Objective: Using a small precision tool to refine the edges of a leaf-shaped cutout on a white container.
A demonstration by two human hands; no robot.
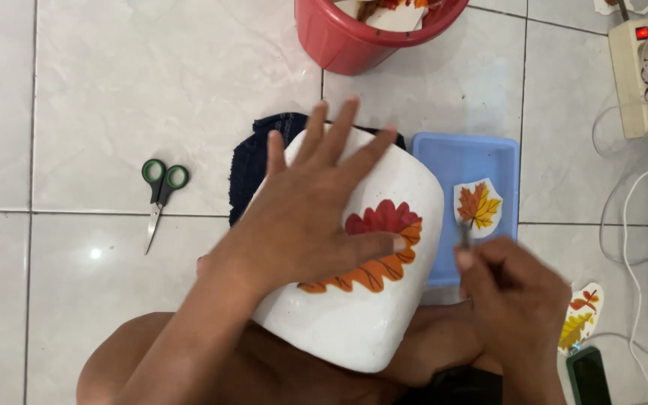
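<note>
While the left hand (316, 217) lies flat, fingers spread, on a white pot (369, 300) at centre frame, half covering its red-and-orange leaf picture (384, 247), the right hand (515, 289) at lower right pinches a thin tool (464, 234), too blurred to identify, over a leaf cut-out (478, 206) in a blue tray (463, 161); a red bucket (346, 37) is cut off at the top edge, scissors (160, 196) lie at left

White tiled floor (114, 90): green-handled scissors (160, 196) left; red bucket (354, 37) far centre; blue tray (463, 161) right; dark cloth (253, 165) centre; white power strip (631, 75) far right; leaf cutout (580, 315) near right.
</note>
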